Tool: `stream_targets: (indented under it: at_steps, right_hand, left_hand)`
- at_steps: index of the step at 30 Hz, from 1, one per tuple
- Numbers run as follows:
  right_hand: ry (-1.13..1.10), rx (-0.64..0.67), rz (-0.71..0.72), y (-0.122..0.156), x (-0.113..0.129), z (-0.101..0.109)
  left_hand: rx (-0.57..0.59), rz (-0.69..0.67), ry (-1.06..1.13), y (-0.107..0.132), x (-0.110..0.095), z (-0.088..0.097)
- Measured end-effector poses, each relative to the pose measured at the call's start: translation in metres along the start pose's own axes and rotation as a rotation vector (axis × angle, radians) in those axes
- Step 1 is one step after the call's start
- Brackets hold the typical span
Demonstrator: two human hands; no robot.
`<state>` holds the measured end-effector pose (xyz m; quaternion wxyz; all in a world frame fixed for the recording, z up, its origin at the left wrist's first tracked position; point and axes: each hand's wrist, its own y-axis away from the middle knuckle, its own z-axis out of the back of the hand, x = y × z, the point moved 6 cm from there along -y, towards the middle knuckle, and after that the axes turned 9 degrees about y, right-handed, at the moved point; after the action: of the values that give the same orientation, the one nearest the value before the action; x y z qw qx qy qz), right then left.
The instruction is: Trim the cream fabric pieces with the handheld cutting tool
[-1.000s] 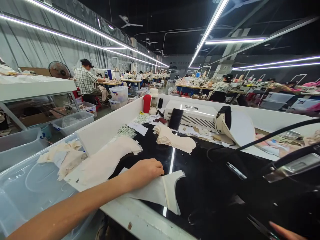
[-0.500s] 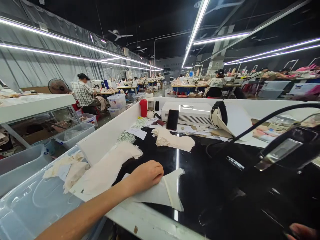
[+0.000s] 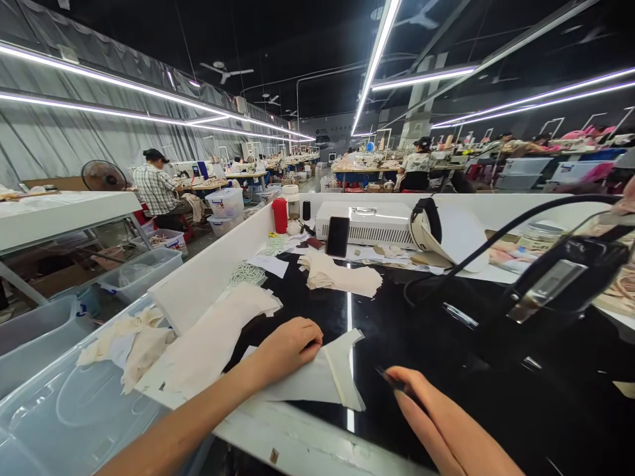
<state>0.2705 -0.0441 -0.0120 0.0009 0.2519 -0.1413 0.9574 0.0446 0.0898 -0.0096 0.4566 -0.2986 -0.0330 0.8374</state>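
A pale, curved fabric piece with a cream strip across it lies on the glossy black worktop. My left hand rests on this piece, fingers curled down and closed against it; the fingertips are hidden. Just right of the piece is my right hand, its fingers closed around a thin dark tool. The tool's narrow tip points toward the piece without touching it; most of it is hidden, and I cannot tell its kind.
Cream cut pieces lie in a stack and a larger pile. A phone leans against a white vented box. At right stands a black machine with a cable. Blue plastic bins stand left. Co-workers sit farther back.
My right hand has come in from the lower right corner, with the dark tool, to beside the fabric piece. The left hand stays on the piece. The view has shifted slightly.
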Motion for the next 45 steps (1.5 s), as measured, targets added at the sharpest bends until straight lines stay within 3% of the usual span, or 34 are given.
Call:
stream_targets:
  at_steps: [2, 5, 13, 45]
  right_hand:
    - [-0.025, 0.081, 0.161, -0.023, 0.026, -0.012]
    - [0.049, 0.135, 0.279, -0.048, 0.046, -0.028]
    - [0.294, 0.180, 0.326, -0.060, 0.049, -0.054]
    - [0.594, 0.017, 0.433, -0.068, 0.063, -0.062]
  left_hand:
    - [-0.018, 0.001, 0.020, 0.001, 0.001, 0.000]
    - [-0.050, 0.007, 0.048, 0.001, 0.001, -0.001]
    - [-0.110, 0.027, 0.083, 0.000, -0.001, -0.006]
    - [-0.162, 0.033, 0.087, 0.002, -0.008, -0.002]
